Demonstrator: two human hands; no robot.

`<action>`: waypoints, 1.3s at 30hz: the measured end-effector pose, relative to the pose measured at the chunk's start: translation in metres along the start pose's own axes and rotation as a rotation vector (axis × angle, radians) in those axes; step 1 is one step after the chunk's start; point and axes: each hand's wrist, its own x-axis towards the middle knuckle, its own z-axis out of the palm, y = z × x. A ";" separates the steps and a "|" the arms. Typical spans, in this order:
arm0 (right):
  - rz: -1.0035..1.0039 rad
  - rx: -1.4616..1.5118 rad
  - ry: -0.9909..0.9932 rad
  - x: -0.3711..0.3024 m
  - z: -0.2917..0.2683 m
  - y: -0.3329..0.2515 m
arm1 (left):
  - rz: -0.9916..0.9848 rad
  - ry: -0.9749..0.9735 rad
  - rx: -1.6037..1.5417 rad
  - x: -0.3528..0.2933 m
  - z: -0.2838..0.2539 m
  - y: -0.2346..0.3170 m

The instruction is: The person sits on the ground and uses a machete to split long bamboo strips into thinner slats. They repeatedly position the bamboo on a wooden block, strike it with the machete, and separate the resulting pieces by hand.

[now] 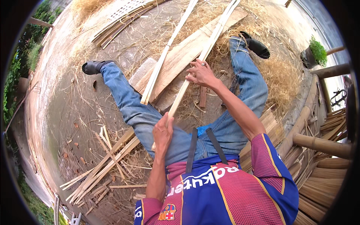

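Note:
Long pale bamboo strips point(182, 90) run from my lap up and away to the far right, seemingly a few lying together. My left hand point(162, 133) is closed round their near end above my left thigh. Farther along, my right hand point(202, 73) grips the same strips, fingers wrapped over them, a ring on one finger. Beneath lies a broad wooden plank point(176, 65), slanting between my spread legs. Another pale strip point(159, 72) rests across the plank to the left, apart from both hands. A grey block point(143, 70) sits beside the plank's near end.
Loose strips point(108, 168) are piled at the lower left, and a bundle of strips point(116, 28) lies at the far left. Curly shavings point(283, 84) cover much of the ground. Bamboo poles point(322, 146) and a potted plant point(318, 52) stand at the right.

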 end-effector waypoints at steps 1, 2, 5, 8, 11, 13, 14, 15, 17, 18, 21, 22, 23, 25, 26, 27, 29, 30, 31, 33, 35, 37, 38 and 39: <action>-0.032 -0.060 -0.066 0.004 0.005 0.004 | -0.012 0.019 -0.013 -0.001 0.001 0.000; -0.026 -0.015 -0.047 0.008 0.009 0.008 | -0.022 0.036 -0.026 -0.002 0.004 0.000; -0.019 0.006 0.072 0.025 0.013 0.019 | -0.029 0.035 0.025 0.006 0.007 0.005; 0.125 -0.005 0.315 0.039 -0.005 0.022 | -0.060 -0.010 0.094 0.004 0.005 0.009; 0.033 0.017 0.100 0.041 -0.028 0.002 | -0.034 0.007 0.158 0.000 0.006 0.006; -0.128 -0.061 -0.149 0.033 -0.026 -0.007 | -0.007 0.022 0.179 0.000 0.010 0.008; -0.144 -0.103 -0.305 0.028 -0.020 -0.011 | -0.006 0.020 0.182 -0.001 0.009 0.007; -0.103 -0.094 -0.397 0.025 -0.010 -0.010 | 0.001 0.019 0.179 0.000 0.010 0.009; -0.030 0.023 -0.486 0.026 -0.002 -0.010 | 0.018 0.032 0.183 -0.001 0.012 0.010; -0.018 0.081 -0.430 0.026 0.006 -0.005 | 0.027 0.043 0.190 0.001 0.012 0.010; 0.049 0.147 -0.190 0.024 0.010 -0.016 | 0.029 0.039 0.204 0.000 0.011 0.010; 0.061 0.133 -0.095 0.025 0.008 -0.014 | 0.031 0.037 0.208 0.001 0.011 0.009; 0.072 0.119 -0.001 0.028 0.006 -0.011 | 0.037 0.040 0.197 0.001 0.011 0.008; 0.086 0.061 0.216 0.036 -0.006 0.003 | 0.045 0.047 0.178 0.004 0.011 0.006; 0.187 0.153 0.335 0.039 -0.013 0.010 | 0.021 0.028 0.152 0.003 0.010 0.002; 0.289 0.236 0.462 0.042 -0.022 0.022 | 0.006 0.010 0.118 0.004 0.010 -0.003; 0.483 0.439 0.540 0.038 -0.031 0.049 | -0.086 -0.072 -0.031 0.013 0.007 -0.004; 0.576 0.560 0.496 0.033 -0.030 0.066 | -0.156 -0.139 -0.142 0.019 -0.003 0.004; 0.664 0.684 0.444 0.033 -0.032 0.073 | -0.232 -0.204 -0.251 0.024 -0.012 0.011; 0.788 1.014 0.383 0.025 -0.021 0.065 | -0.260 -0.240 -0.267 0.024 -0.033 0.027; 0.754 1.329 0.248 0.019 -0.011 0.056 | -0.275 -0.232 -0.327 0.014 -0.044 0.027; 0.664 1.625 0.293 0.032 -0.011 0.030 | -0.246 -0.172 -0.330 -0.003 -0.056 0.023; 0.619 1.772 0.321 0.039 -0.013 0.013 | -0.231 -0.152 -0.330 -0.011 -0.062 0.023; 0.631 1.743 0.422 0.048 -0.016 -0.007 | -0.242 -0.131 -0.322 -0.022 -0.067 0.022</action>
